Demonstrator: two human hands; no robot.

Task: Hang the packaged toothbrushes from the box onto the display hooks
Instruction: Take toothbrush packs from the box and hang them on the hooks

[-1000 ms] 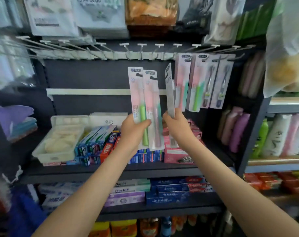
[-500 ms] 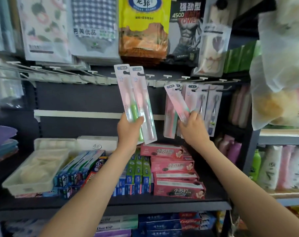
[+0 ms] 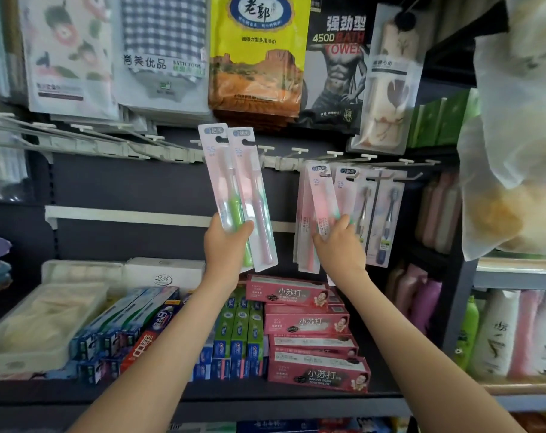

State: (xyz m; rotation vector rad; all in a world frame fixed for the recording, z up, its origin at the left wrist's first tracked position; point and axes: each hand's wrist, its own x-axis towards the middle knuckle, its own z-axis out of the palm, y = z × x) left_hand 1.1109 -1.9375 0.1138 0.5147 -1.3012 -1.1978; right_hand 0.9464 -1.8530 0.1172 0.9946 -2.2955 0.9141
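My left hand grips two pink toothbrush packs fanned upright, one with a green handle, one pink. They stand in front of the row of white-tipped display hooks. My right hand holds the lower end of a pink toothbrush pack whose top sits at a hook among several packs hanging there. Further right hang two packs with grey and blue brushes. The box is not in view.
Bath towel packages hang above the hook row. Empty hooks stretch to the left. Toothpaste boxes and a white tray fill the shelf below. Bottles and a plastic bag are at the right.
My right hand carried its pack right and up to the hook among the hanging packs. My left hand stayed raised with its two packs. The camera tilted upward.
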